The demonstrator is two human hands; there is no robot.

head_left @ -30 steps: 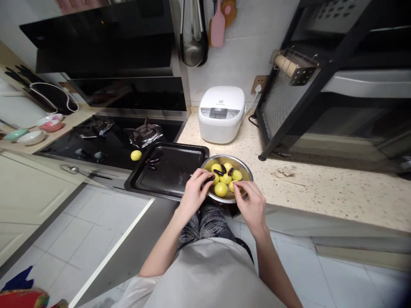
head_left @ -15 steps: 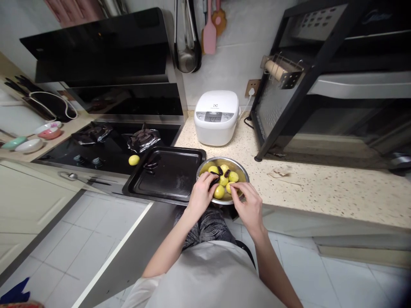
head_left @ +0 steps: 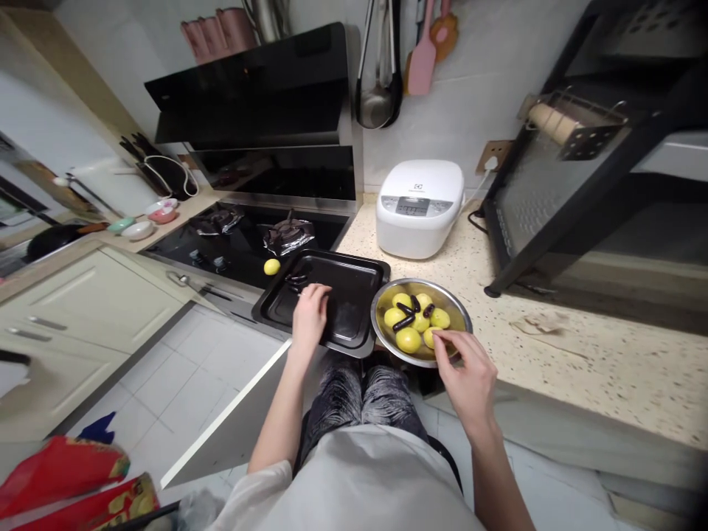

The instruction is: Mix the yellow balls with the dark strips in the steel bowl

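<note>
My left hand [head_left: 311, 311] is over the black baking tray [head_left: 354, 276], its fingers loosely bent and nothing visible in them. Close to its fingertips lie a few dark, glossy, elongated pieces [head_left: 297, 279] on the tray. My right hand [head_left: 469, 372] is at the right side of the metal bowl [head_left: 463, 313], thumb and fingertips pinched at a yellow fruit [head_left: 430, 338] inside. Several round yellow, lemon-like fruits [head_left: 408, 340] fill the bowl, and several dark elongated pieces [head_left: 404, 322] rest on top of them.
One yellow fruit [head_left: 271, 267] sits on the black stove [head_left: 248, 243] left of the tray. Behind the bowl stands a white rice cooker [head_left: 419, 210]. A black rack [head_left: 531, 192] rises at the right. An open cabinet door [head_left: 232, 424] juts out below the tray.
My left hand has moved left from the bowl to above the tray, leaving a dark piece among the fruits. My right hand stays at the bowl. The view has turned left.
</note>
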